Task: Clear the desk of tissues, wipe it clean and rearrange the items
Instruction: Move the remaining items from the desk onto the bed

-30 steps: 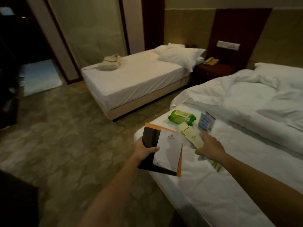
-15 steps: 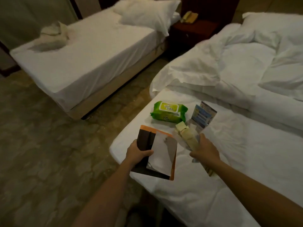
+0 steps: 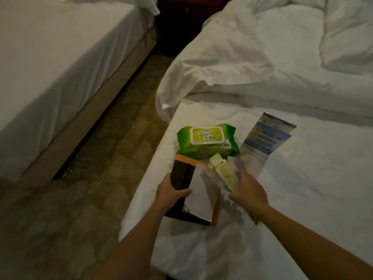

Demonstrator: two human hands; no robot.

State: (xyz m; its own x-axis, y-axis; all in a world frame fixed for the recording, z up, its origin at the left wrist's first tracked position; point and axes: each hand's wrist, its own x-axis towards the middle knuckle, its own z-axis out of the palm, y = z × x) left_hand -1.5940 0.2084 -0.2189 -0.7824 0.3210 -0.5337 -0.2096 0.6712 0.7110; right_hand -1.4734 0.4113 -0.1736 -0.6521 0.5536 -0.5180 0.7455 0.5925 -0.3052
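Over the bed's [image 3: 302,199] near corner, the left hand [image 3: 171,194] is gripping a dark folder [image 3: 179,174] with a white sheet [image 3: 203,195], and the right hand [image 3: 249,194] is holding a pale yellow packet [image 3: 220,168]. Just beyond, a green wipes pack [image 3: 207,142] is lying on the bed beside a blue leaflet [image 3: 266,138].

Dim, warm light; soft, wide-angle-bowed edges

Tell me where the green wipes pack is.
Head view, centre: the green wipes pack lies on the near bed's sheet by its left edge, just beyond the cream packet and left of the blue leaflet.
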